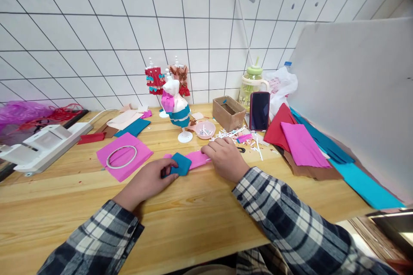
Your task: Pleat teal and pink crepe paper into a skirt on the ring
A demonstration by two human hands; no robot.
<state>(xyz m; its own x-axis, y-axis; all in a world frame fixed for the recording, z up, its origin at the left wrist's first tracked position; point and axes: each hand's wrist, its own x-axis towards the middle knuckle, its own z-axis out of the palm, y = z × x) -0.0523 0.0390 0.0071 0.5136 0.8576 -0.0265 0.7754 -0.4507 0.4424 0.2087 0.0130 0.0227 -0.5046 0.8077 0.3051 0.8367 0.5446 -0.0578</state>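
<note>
Low over the wooden table, my left hand (151, 180) grips a small folded teal piece of crepe paper (181, 164) between thumb and bent fingers. Under the teal piece runs a pink crepe-paper strip (198, 160), lying flat on the tabletop. At the strip's right end is my right hand (226, 159), its fingers closed on the pink paper; the fingertips are partly hidden. Just beyond both hands stands a mini dress form (176, 103) on a white base, wrapped in white, teal and pink paper.
A metal ring (121, 157) rests on a pink sheet (140, 154) at left, near a power strip (48, 146). Behind are two decorated forms, a pink dish (205, 136), cardboard box (229, 116), phone (260, 111) and green-lidded bottle (250, 88). Coloured paper (305, 146) lies right, beside paper scraps (230, 133).
</note>
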